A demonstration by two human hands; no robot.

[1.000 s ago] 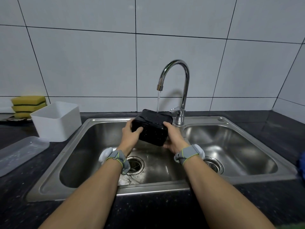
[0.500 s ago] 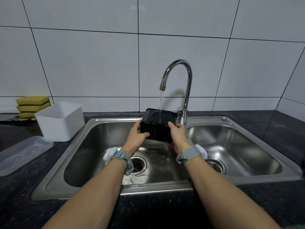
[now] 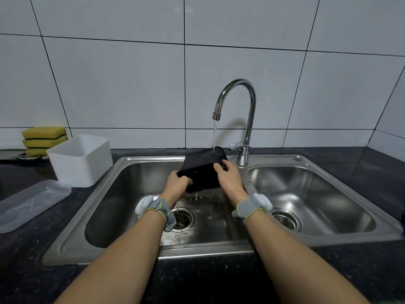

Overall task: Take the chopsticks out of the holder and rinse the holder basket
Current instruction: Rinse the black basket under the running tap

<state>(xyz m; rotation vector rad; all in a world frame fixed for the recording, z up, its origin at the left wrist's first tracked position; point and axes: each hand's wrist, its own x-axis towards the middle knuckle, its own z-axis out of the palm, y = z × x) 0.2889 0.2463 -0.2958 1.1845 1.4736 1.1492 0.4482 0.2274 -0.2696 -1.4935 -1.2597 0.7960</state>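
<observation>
A: Where was the basket [image 3: 202, 170]?
B: Over the left sink [image 3: 122, 194], under the tap [image 3: 237, 110], tilted, prob. so water drained out.
A: Hands?
B: We gripped it w/ both: left hand [image 3: 176, 186] low corner, right hand [image 3: 228, 177] upper edge.

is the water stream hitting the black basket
Touching: in the head view the water stream from the faucet lands on the tilted black basket's upper edge.

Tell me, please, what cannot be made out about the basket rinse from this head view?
- Inside of the black basket: turned away, hidden by its own walls.
- Left hand fingers: tucked under the basket.
- Chopsticks: none seen; the white container hides its inside.
- Tray: cut off by the left edge.
</observation>
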